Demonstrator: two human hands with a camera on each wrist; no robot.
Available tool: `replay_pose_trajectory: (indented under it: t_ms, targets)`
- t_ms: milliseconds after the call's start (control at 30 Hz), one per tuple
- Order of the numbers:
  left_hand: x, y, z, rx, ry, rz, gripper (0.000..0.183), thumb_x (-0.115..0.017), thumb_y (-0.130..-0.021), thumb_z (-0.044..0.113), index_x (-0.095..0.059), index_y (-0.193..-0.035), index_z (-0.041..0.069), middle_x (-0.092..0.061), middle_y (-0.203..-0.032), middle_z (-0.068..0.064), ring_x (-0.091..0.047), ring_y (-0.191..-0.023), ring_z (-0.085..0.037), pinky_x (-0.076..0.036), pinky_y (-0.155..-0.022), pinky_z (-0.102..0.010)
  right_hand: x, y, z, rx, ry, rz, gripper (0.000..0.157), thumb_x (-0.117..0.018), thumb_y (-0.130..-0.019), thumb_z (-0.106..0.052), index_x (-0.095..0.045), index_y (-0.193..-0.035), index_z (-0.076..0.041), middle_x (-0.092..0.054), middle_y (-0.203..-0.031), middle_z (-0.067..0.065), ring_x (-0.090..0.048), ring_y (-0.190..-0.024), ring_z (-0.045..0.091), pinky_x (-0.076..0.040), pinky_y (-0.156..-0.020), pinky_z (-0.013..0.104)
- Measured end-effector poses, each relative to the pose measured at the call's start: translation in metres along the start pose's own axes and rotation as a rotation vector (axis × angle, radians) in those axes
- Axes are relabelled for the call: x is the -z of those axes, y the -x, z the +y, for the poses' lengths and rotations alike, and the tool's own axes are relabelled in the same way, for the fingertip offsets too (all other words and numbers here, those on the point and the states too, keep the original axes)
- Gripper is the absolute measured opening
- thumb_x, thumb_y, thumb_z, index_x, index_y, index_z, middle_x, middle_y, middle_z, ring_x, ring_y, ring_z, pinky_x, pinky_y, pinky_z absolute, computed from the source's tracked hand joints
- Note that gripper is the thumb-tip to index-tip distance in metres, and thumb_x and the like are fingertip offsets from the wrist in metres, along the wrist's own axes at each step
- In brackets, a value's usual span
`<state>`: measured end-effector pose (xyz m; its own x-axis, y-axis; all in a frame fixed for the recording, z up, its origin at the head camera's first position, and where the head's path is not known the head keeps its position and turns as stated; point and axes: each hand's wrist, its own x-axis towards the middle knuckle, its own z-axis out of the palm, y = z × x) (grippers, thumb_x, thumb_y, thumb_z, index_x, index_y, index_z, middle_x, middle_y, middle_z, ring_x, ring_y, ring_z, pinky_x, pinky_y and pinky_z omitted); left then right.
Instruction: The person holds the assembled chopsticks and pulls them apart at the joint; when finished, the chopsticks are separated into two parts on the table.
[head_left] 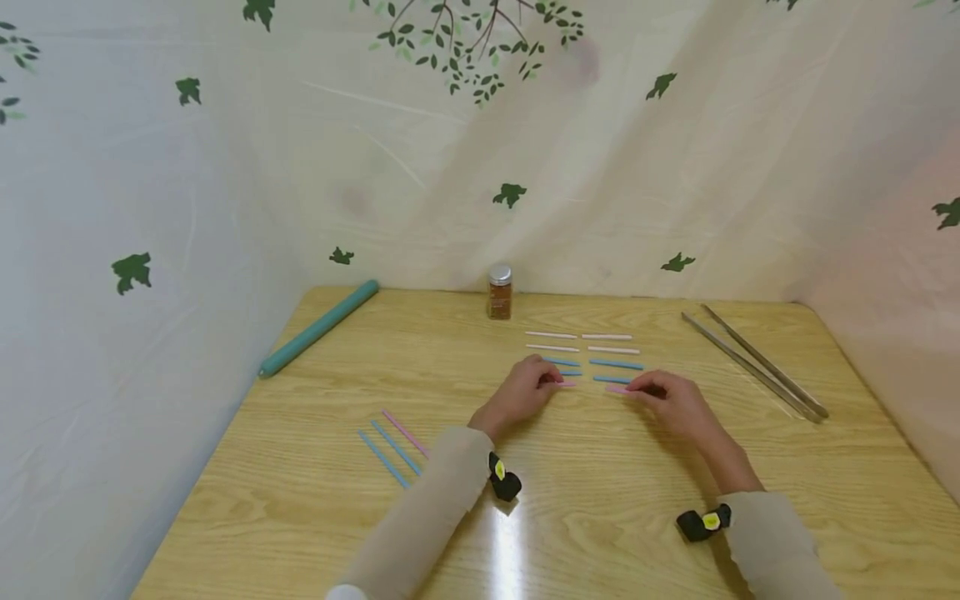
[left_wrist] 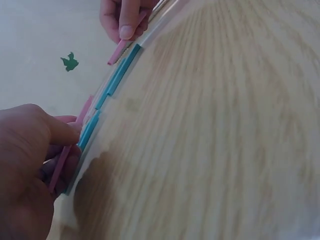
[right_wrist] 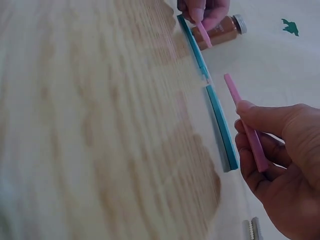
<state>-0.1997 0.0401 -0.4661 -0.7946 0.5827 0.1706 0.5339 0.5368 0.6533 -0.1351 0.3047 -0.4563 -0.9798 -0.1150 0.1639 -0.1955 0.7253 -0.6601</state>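
Note:
My left hand [head_left: 522, 390] pinches a pink stick [left_wrist: 60, 167] between thumb and fingers, beside the left column of sticks. Opposite it, my right hand [head_left: 678, 404] pinches another pink stick [right_wrist: 255, 142] by the right column. Just beyond the held sticks lie short blue sticks [head_left: 617, 364] in two side-by-side columns, and the left hand partly covers the blue ones [head_left: 562, 362] on its side. Farther back, pale whitish sticks [head_left: 609, 337] continue both columns. In the right wrist view, the right hand's pink stick appears raised off the table.
At the lower left lie two longer blue sticks [head_left: 382, 458] and a longer pink stick [head_left: 403, 432], partly behind the left sleeve. A silver-lidded jar [head_left: 500, 298] of brown contents stands at the back. Long metal tongs [head_left: 757, 367] lie right; a teal rod [head_left: 318, 329] lies far left.

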Motion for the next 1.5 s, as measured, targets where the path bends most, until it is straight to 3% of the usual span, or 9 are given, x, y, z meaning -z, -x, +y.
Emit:
replay_pose_trajectory:
  t_ms: [233,433,900,1500]
  targets:
    - [-0.017,-0.002,0.002,0.016,0.064,0.073,0.008,-0.063,-0.092,0.012,-0.071,-0.095,0.010,-0.059,-0.092,0.001,-0.052,-0.083,-0.007,-0.044,-0.074,-0.015,-0.003,-0.001,0.004,-0.043,-0.014,-0.047,0.009,-0.068,-0.089,-0.016,-0.072,-0.095,-0.010,-0.069,-0.093,0.006,-0.056,-0.078,0.010,-0.047,-0.067,0.021]
    - [-0.022,0.000,0.003,0.023,0.067,0.113,0.007,-0.064,-0.092,0.012,-0.071,-0.094,0.010,-0.061,-0.095,0.001,-0.055,-0.087,-0.008,-0.046,-0.076,-0.015,-0.005,0.000,0.007,-0.051,-0.022,-0.061,0.014,-0.068,-0.089,-0.020,-0.072,-0.097,-0.009,-0.068,-0.092,0.006,-0.056,-0.078,0.012,-0.047,-0.067,0.022]
    - [-0.022,0.001,0.003,-0.033,-0.032,0.133,0.007,-0.064,-0.091,0.011,-0.071,-0.091,0.011,-0.063,-0.094,0.002,-0.056,-0.093,-0.012,-0.046,-0.083,-0.020,-0.009,-0.005,0.007,0.038,0.041,-0.006,0.006,-0.072,-0.085,-0.012,-0.073,-0.091,-0.010,-0.068,-0.090,0.004,-0.059,-0.080,0.011,-0.049,-0.069,0.023]
    - [-0.022,0.003,0.003,-0.051,-0.097,0.122,0.011,-0.060,-0.094,0.010,-0.071,-0.093,0.012,-0.062,-0.092,0.001,-0.054,-0.092,-0.014,-0.044,-0.085,-0.024,-0.013,-0.007,0.007,0.074,0.085,0.031,0.006,-0.072,-0.085,-0.013,-0.074,-0.090,-0.011,-0.065,-0.085,0.001,-0.055,-0.074,0.008,-0.047,-0.065,0.023]
